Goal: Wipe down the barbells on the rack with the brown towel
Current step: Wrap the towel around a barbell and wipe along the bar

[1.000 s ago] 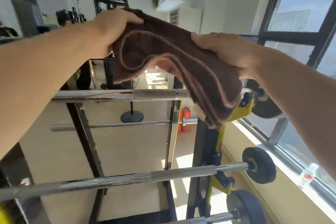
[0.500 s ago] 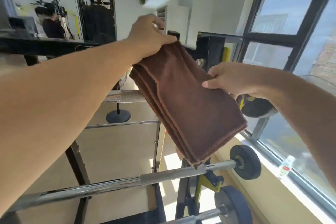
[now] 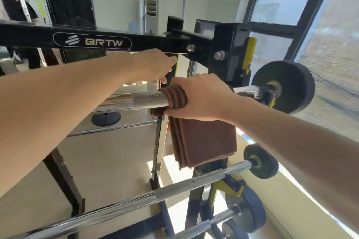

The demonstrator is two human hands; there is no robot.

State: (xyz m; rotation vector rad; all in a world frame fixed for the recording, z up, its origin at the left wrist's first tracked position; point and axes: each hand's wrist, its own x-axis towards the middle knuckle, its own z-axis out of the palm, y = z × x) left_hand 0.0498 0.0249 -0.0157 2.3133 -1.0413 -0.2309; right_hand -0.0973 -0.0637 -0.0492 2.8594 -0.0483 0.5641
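A black rack point(image 3: 29, 35) marked BRTW spans the upper half of the frame, its yellow-trimmed upright at centre right. Three barbells sit on it: the top barbell point(image 3: 147, 100) runs across mid-frame to a black plate point(image 3: 291, 83) at right, the middle barbell point(image 3: 136, 202) slants across the lower half, and another barbell point(image 3: 194, 229) shows at the bottom edge. The brown towel point(image 3: 204, 141), folded, drapes over the top barbell at centre. The right hand point(image 3: 202, 99) grips it around the bar. The left hand point(image 3: 155, 66) hovers just behind, fingers loosely extended, holding nothing.
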